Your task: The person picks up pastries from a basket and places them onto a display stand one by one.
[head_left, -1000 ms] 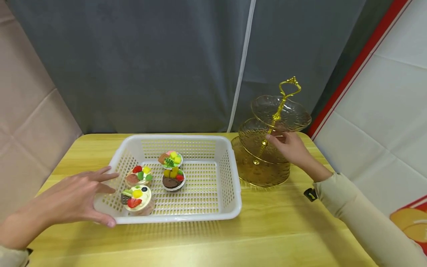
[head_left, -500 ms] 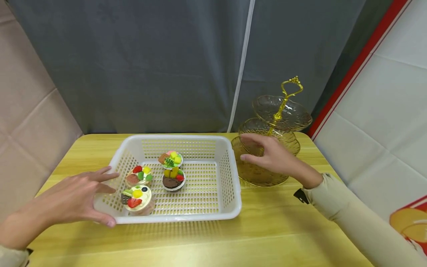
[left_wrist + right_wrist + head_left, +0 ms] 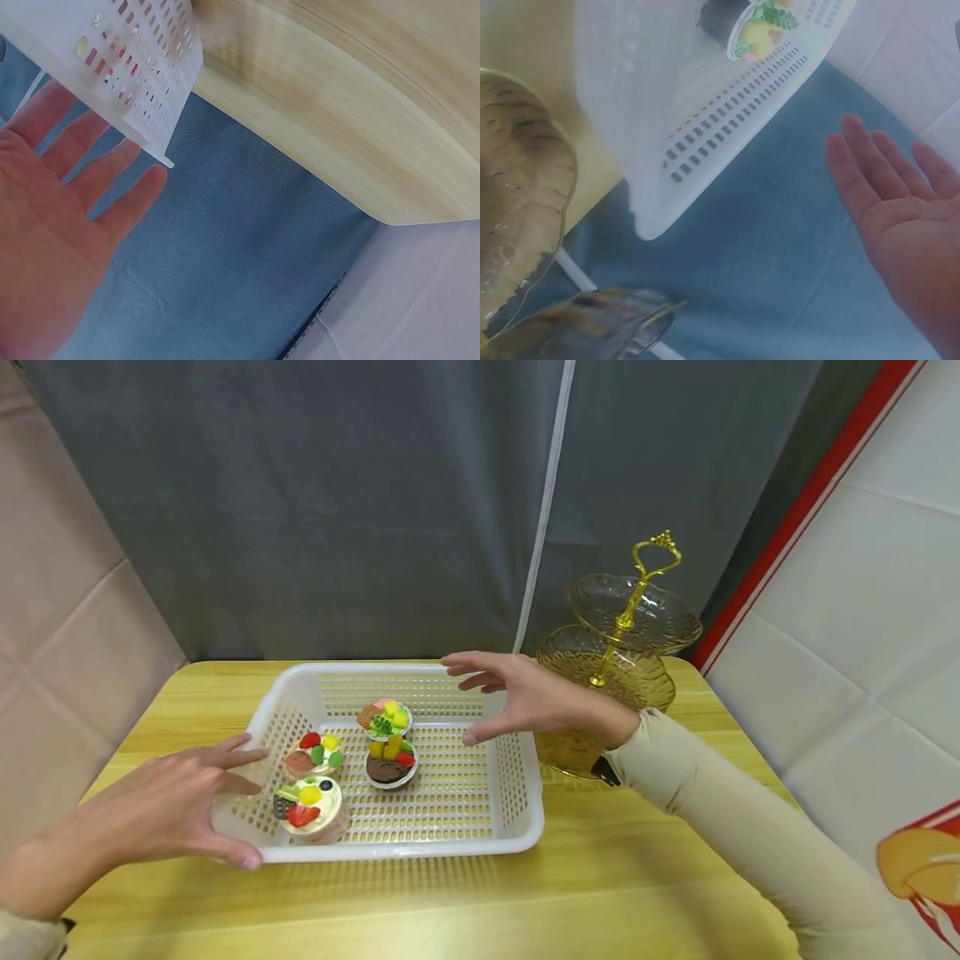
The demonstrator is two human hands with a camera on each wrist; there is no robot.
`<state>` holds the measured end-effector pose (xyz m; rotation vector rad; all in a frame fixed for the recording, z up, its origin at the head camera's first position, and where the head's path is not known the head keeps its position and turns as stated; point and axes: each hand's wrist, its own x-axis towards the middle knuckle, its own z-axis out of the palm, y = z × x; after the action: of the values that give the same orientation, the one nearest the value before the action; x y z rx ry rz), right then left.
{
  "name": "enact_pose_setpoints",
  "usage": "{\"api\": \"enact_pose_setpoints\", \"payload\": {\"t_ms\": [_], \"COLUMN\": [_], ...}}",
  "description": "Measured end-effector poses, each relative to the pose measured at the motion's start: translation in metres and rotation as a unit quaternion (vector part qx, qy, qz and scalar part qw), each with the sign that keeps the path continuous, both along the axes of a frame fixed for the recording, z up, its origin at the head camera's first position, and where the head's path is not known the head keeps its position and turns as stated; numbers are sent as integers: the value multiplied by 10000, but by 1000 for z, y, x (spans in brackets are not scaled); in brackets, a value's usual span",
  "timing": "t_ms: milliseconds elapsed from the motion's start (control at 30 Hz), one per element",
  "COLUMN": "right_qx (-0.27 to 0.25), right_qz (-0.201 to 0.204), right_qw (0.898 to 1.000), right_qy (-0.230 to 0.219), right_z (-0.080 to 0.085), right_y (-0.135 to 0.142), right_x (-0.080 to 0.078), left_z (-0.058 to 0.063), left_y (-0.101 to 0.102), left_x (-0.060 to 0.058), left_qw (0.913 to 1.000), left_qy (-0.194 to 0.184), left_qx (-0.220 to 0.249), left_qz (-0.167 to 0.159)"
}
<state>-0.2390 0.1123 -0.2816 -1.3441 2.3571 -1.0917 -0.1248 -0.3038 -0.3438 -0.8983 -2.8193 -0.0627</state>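
Note:
A white plastic basket point(image 3: 397, 853) holds several toy cupcakes in its left half. Among them are a chocolate one point(image 3: 386, 772), one with green and yellow toppings point(image 3: 395, 724), and a cream one with a strawberry point(image 3: 318, 802). My left hand point(image 3: 176, 802) rests at the basket's left end, its fingers spread along the rim and the thumb at the front corner; the left wrist view shows those fingers point(image 3: 124, 199) extended beside the rim. Over the basket's right side hovers my right hand point(image 3: 528, 697), thumb and fingers apart, holding nothing.
A three-tier glass stand point(image 3: 645, 685) with a gold handle point(image 3: 656, 556) stands right of the basket, partly hidden by my right forearm. The wooden table point(image 3: 600, 877) reaches back to a grey curtain point(image 3: 360, 510). Pale walls flank both sides.
My right hand has left the stand's middle tier and moved left over the basket, its fingers spreading. The left hand, basket and cupcakes have stayed put.

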Motion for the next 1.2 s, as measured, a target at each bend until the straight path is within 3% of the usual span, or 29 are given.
{"api": "enact_pose_setpoints", "payload": {"t_ms": [300,567,967,1200], "right_qx": [193,368,945,1174], "right_qz": [520,677,755,847], "right_qw": [9976,9943,9908,9866], "right_qy": [-409,-741,-606,-748], "right_z": [-8,-19,-33,-46], "right_y": [-44,-76,-95,-99], "right_x": [-9,-13,-17,-18], "left_z": [-2,-2,-3,-3], "left_y": [0,0,-2,-1], "left_x": [-1,-2,-4,-5], "left_qw": [10000,10000,9999,9999], "left_qy": [-15,52,80,85], "left_qx": [0,7,47,50], "left_qz": [-7,-24,-48,-62]}}
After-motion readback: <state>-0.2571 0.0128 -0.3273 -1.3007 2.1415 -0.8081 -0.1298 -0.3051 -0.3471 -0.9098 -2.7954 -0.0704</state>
